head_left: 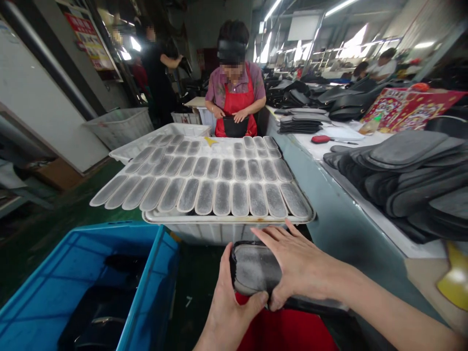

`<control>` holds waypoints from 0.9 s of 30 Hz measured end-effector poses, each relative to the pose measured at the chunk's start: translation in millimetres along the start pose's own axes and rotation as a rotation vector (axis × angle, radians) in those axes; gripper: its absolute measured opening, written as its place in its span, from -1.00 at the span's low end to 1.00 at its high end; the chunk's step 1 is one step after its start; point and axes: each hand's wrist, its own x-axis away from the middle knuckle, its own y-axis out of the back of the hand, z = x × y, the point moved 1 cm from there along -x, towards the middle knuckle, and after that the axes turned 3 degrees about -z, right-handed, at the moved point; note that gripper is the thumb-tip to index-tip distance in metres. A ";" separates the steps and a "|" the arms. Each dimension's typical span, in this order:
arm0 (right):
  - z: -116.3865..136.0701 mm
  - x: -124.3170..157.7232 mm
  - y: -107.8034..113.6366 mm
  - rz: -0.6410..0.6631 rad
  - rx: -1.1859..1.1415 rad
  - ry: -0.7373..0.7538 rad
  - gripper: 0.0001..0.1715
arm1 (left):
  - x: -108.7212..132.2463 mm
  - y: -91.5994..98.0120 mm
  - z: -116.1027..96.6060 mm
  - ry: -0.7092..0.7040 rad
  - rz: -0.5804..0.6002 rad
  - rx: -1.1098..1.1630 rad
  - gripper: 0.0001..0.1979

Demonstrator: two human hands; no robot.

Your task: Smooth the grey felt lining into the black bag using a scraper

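My left hand (pixel 230 302) grips the near end of a dark insole (pixel 256 265) with a grey, glue-coated face, thumb at its lower edge. My right hand (pixel 298 265) lies flat over the insole's right part, fingers spread toward the white tray (pixel 226 218) just ahead. That tray carries several rows of grey-coated insoles (pixel 223 197) laid side by side, some overhanging its left edge.
A blue crate (pixel 91 273) with dark pieces inside stands at lower left. Stacks of dark insoles (pixel 409 180) cover the table at right. A person in a red apron (pixel 236 105) works beyond the tray. White bins (pixel 120 124) stand at left.
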 end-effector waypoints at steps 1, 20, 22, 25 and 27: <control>0.8 -3.1 1.4 0.022 0.004 0.009 0.53 | -0.4 0.0 -0.9 0.018 0.005 0.041 -0.08; -12.5 7.6 -0.1 0.011 -0.038 -0.055 0.55 | -3.8 11.1 -16.7 0.122 0.098 0.044 -0.16; -24.0 21.8 -2.4 -0.018 -0.047 -0.105 0.54 | -5.0 12.3 -17.8 0.117 0.137 0.008 -0.16; -29.1 29.5 -4.8 -0.035 -0.038 -0.115 0.53 | -6.5 11.9 -15.3 0.077 0.146 -0.044 -0.19; -25.7 27.3 -5.8 -0.036 -0.025 -0.091 0.53 | -6.7 9.0 -8.2 0.011 0.126 -0.081 -0.15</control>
